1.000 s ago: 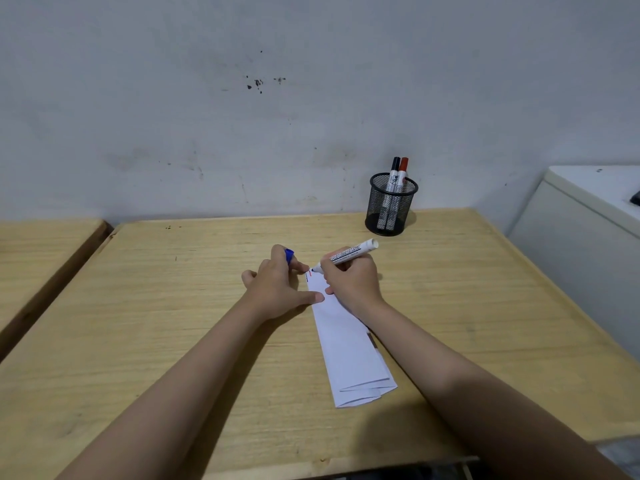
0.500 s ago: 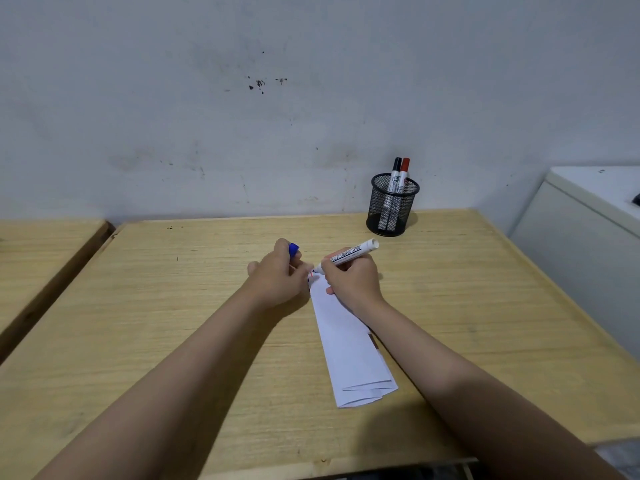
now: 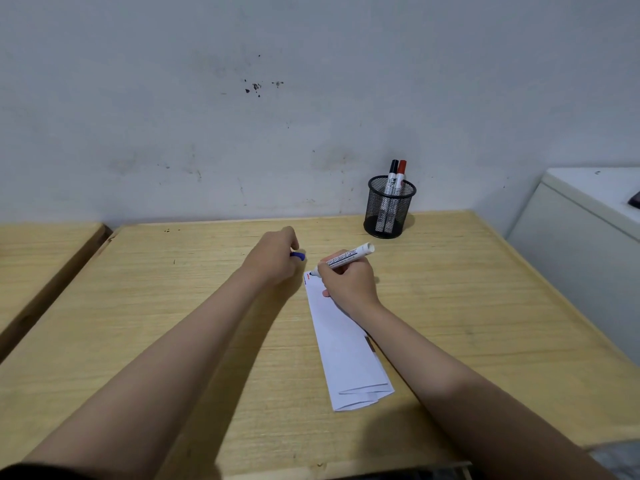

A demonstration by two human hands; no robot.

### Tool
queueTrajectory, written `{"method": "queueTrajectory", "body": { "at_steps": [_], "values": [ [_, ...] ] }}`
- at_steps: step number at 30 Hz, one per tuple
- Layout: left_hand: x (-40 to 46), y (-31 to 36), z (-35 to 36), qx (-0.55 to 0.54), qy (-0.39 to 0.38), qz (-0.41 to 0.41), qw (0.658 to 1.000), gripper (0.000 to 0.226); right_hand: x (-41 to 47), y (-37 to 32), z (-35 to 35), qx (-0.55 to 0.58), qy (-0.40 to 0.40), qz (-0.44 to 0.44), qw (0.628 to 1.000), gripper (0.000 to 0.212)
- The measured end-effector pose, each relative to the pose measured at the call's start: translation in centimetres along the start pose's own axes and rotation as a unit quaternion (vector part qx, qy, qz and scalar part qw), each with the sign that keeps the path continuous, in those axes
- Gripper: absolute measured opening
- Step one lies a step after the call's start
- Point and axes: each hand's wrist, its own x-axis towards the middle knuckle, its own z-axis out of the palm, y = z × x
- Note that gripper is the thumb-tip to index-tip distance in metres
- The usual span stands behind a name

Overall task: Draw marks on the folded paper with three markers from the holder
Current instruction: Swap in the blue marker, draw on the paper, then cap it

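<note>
A long folded white paper [image 3: 343, 344] lies on the wooden table [image 3: 173, 306], running from the middle toward the front. My right hand [image 3: 349, 285] grips an uncapped blue marker [image 3: 346, 258], its tip touching the paper's far end beside a short red mark [image 3: 305, 279]. My left hand [image 3: 273, 258] is closed around the blue cap [image 3: 298, 256], just left of the paper and off it. A black mesh holder [image 3: 389, 213] at the back holds a black marker [image 3: 392, 176] and a red marker [image 3: 400, 176].
A second wooden table [image 3: 38, 261] stands to the left across a narrow gap. A white cabinet [image 3: 581, 247] stands at the right with a dark object [image 3: 634, 200] on top. The grey wall runs close behind the holder.
My left hand has lifted off the paper's far end and shifted left and back with the cap. The right hand stays at the paper's far end with the marker.
</note>
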Motion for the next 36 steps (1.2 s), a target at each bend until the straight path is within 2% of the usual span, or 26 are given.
{"method": "queueTrajectory", "body": {
  "at_steps": [3,10,25,29,32,36],
  "values": [
    [0.6,0.4,-0.3,0.014,-0.011,0.01,1.0,0.01,-0.1,-0.1,0.0,-0.006,0.001,0.002,1.0,0.015],
    [1.5,1.0,-0.5,-0.008,-0.04,0.024,0.999,0.017,-0.1,-0.3,-0.1,-0.014,0.003,0.007,1.0,0.017],
    [-0.7,-0.5,0.0,-0.131,0.033,0.012,0.991,0.024,-0.3,-0.3,0.0,-0.007,0.003,0.006,1.0,0.014],
    [-1.6,-0.3,0.3,-0.115,-0.011,0.016,0.993,0.011,-0.2,-0.3,-0.1,-0.007,0.004,0.0,1.0,0.01],
    [-2.1,-0.2,0.7,-0.056,-0.055,-0.008,0.997,0.018,-0.4,-0.6,-0.2,-0.004,0.0,-0.008,1.0,0.011],
    [-2.2,-0.2,0.8,-0.058,-0.054,-0.026,0.997,0.025,-0.6,-1.1,-0.2,-0.003,0.001,0.004,1.0,0.01]
  ]
}}
